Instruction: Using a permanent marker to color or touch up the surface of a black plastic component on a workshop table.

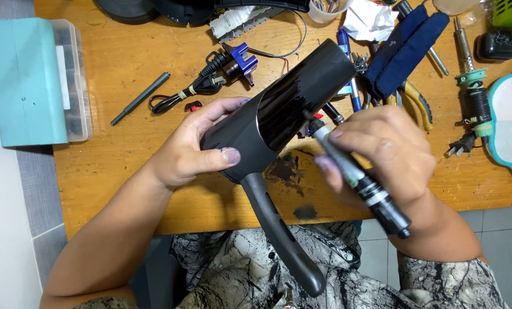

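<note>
Wooden desk [124,183], orange-brown, scuffed, with a dark stain near centre; grey tiled floor at 9 o'clock and 4 o'clock.

Item 1: glossy black plastic hair dryer [284,109], held over the centre of the desk, barrel slanting toward 1 o'clock, grey-black handle running down toward 6 o'clock over a patterned grey garment.

Item 2: left hand [190,149], at 9 o'clock of the dryer body. Grip closed around the rear of the housing, thumb lying across the near face, fingers wrapped over the far side.

Item 3: right hand [387,154], at 3 o'clock of the dryer. Grip closed on a slim black-and-silver screwdriver-like tool [362,183]; its tip meets the dryer at the barrel's underside, its butt pointing toward 5 o'clock.

Item 4: pale teal plastic organiser box [35,80], at 10 o'clock, hanging over the desk edge.

Item 5: thin dark metal rod [140,98], at 10 o'clock, lying flat.

Item 6: coiled black cord with blue plug part [210,80], at 11 o'clock.

Item 7: navy padded cloth case [402,48], at 1 o'clock, over yellow-handled pliers [419,103].

Item 8: green-collared soldering iron [472,86], at 2 o'clock, beside a teal-rimmed scalloped tray [499,137].
</note>
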